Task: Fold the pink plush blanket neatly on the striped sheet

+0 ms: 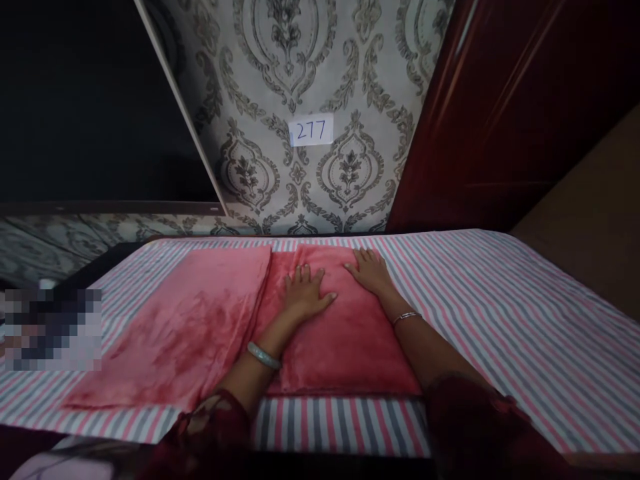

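Note:
A plush pink-red blanket (345, 340) lies partly folded on a striped cloth, with one panel on the left and a folded panel on the right. My left hand (306, 293) rests flat on the right panel near its left side, fingers spread. Farther back, at that panel's right edge, my right hand (371, 272) lies palm down with its fingers apart. Neither hand grips the fabric. The left panel (200, 313) shows darker brushed patches in its pile. Whether the two panels are joined under the fold cannot be made out fully.
The striped cloth (480, 307) covers the table. Behind it stands a patterned wall with a paper label (311, 129) reading 277. A dark screen (100, 107) is at the left, and a dark red panel (490, 120) leans in at the right.

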Available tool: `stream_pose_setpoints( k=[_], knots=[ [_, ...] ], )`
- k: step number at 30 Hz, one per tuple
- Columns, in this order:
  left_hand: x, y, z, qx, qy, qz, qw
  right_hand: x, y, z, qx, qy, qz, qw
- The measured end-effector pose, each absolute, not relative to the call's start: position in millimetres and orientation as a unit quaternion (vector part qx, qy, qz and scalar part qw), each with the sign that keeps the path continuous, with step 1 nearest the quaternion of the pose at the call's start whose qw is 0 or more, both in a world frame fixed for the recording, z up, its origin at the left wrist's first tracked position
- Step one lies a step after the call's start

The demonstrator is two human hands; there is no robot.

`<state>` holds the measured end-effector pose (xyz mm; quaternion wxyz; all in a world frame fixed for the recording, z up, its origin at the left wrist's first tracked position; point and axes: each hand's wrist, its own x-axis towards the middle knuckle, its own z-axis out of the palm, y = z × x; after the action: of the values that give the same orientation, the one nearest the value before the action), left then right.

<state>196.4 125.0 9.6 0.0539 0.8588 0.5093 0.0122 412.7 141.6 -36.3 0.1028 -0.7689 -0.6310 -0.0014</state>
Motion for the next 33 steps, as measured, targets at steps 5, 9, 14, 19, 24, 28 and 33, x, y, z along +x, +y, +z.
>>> stream_pose_setpoints(
  k=[5,9,14,19,24,28,33],
  knots=[
    [223.7,157.0,42.7,0.868,0.494,0.034,0.044,415.7,141.8,-38.8,-0.768,-0.632,0.004,0.105],
    [234.8,187.6,25.1,0.882,0.469,0.024,0.025,415.4,141.5,-36.6,-0.771,-0.629,0.013,0.096],
    [226.6,202.9,-10.5,0.845,0.533,0.029,0.024,415.1,140.1,-30.3,-0.772,-0.627,0.033,0.099],
    [225.5,205.0,-12.7,0.848,0.528,0.03,0.032,417.2,140.5,-29.4,-0.775,-0.623,0.046,0.099],
    [226.0,207.1,-12.1,0.846,0.531,0.035,0.038,419.0,141.7,-30.1,-0.77,-0.628,0.046,0.103],
    [224.5,210.9,-17.2,0.848,0.528,0.035,0.042,419.0,142.0,-30.6,-0.771,-0.627,0.055,0.101],
    [223.2,211.2,-13.0,0.849,0.525,0.031,0.06,415.9,142.0,-33.6,-0.77,-0.626,0.054,0.112]
  ],
)
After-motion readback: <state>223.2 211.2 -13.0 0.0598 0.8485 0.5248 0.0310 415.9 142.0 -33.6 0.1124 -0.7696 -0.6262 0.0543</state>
